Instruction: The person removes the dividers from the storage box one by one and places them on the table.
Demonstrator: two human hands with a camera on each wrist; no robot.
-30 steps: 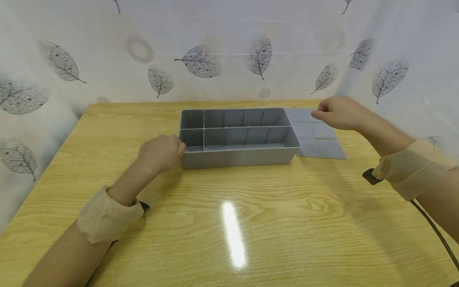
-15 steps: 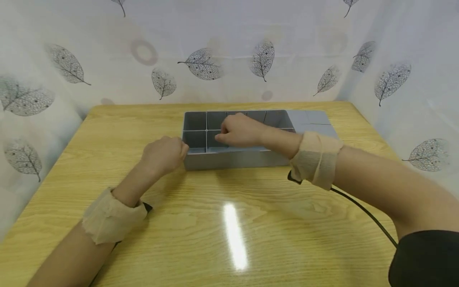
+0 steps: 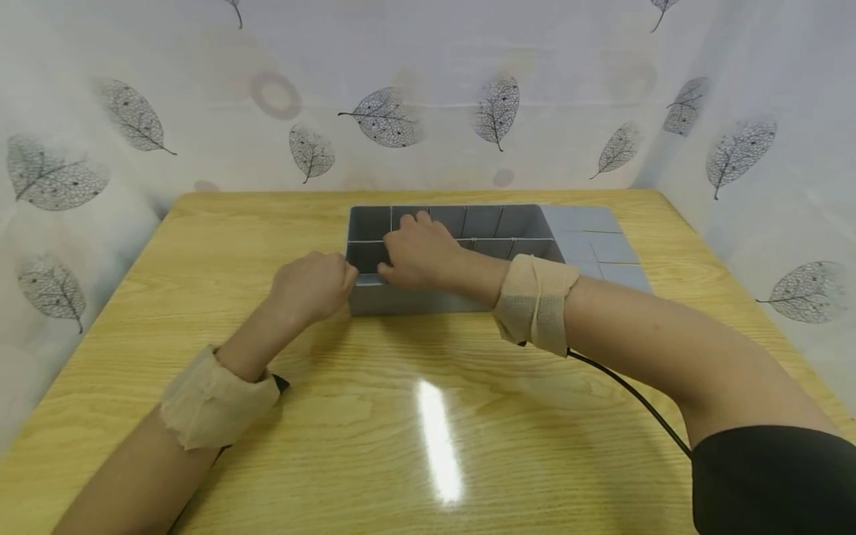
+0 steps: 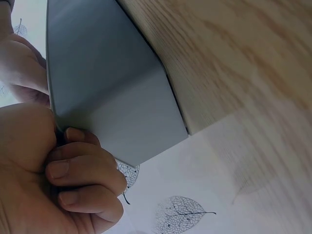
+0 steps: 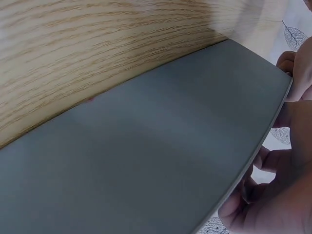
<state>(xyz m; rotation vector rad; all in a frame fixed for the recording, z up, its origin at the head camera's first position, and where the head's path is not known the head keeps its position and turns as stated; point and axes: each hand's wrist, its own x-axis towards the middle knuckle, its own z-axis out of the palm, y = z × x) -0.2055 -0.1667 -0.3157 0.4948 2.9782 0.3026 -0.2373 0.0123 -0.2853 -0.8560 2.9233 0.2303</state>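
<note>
A grey divided box [image 3: 417, 301] stands on the wooden table, its thin dividers [image 3: 464, 223] making two rows of compartments. My left hand [image 3: 310, 284] grips the box's left end; in the left wrist view, bent fingers [image 4: 87, 165] lie against the outer wall under the rim. Over the front-left compartments, my right hand [image 3: 423, 254] reaches in with its thumb and fingertips inside. Bent fingers [image 5: 265, 161] of that hand show just past the rim in the right wrist view. I cannot tell whether they pinch a divider, since the hand covers that spot.
Several flat grey square pieces [image 3: 605, 241] lie side by side against the box's right end. A leaf-patterned curtain [image 3: 455, 119] hangs along the back and sides of the table [image 3: 361, 431]. A black cable [image 3: 635, 394] trails from the right wrist.
My right hand has come left from above the flat squares to the box's front-left compartments, and its fingers have dropped inside. The left hand keeps its grip on the box's left end.
</note>
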